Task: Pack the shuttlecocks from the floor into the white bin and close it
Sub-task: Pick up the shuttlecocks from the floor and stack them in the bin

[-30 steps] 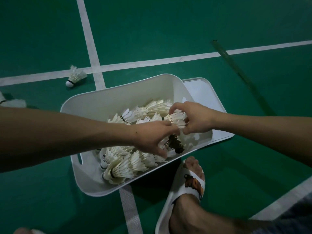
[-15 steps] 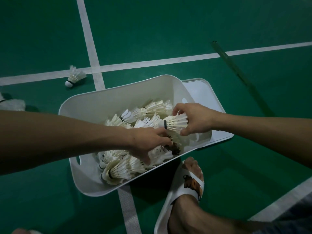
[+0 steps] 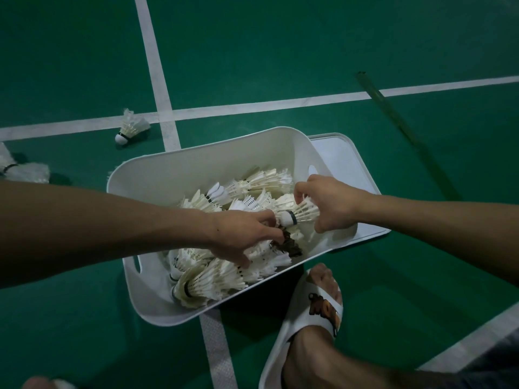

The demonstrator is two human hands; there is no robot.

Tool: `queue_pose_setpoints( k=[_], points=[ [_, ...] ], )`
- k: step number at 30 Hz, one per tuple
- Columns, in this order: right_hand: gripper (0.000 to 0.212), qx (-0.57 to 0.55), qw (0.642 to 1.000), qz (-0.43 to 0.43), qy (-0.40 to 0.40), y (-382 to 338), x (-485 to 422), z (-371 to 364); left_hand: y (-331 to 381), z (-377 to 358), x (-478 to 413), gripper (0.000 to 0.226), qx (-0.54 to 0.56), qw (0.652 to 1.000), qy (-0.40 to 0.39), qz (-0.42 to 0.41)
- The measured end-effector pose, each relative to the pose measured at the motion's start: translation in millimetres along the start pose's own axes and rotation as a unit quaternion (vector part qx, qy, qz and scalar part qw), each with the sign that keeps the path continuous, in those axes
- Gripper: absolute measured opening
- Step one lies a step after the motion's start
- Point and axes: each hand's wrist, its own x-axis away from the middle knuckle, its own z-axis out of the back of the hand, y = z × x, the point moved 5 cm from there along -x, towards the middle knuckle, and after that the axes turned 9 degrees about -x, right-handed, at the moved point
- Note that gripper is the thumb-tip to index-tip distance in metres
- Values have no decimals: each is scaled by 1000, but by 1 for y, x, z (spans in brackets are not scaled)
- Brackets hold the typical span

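The white bin [image 3: 179, 175] sits on the green court floor, holding several white feather shuttlecocks [image 3: 207, 282]. Its lid [image 3: 348, 161] lies flat under the bin's right end. My right hand [image 3: 331, 203] grips the feathers of one shuttlecock [image 3: 297, 216] over the pile, cork pointing left. My left hand [image 3: 244, 234] reaches into the bin, its fingers spread on the pile, with fingertips touching that cork. A loose shuttlecock [image 3: 130, 127] lies on the white line left of the bin, and others [image 3: 25, 171] lie at the left edge.
My foot in a white slide sandal [image 3: 311, 313] stands just in front of the bin's right end. A dark thin rod [image 3: 393, 116] lies diagonally on the floor to the right. White court lines cross under the bin.
My right hand has pulled one shuttlecock up and rightward out of the pile, exposing its cork. My left hand has shifted slightly left and spread over the pile.
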Motion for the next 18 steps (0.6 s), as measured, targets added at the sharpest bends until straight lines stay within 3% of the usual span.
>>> queue_pose_setpoints(
  k=[10, 18],
  points=[
    [55, -35, 999, 41, -2, -2, 6, 4, -2, 2, 1, 70, 6, 1000, 1, -4],
    [56, 70, 994, 53, -71, -8, 9, -15, -1, 3, 5, 73, 2, 1000, -8, -5]
  ],
)
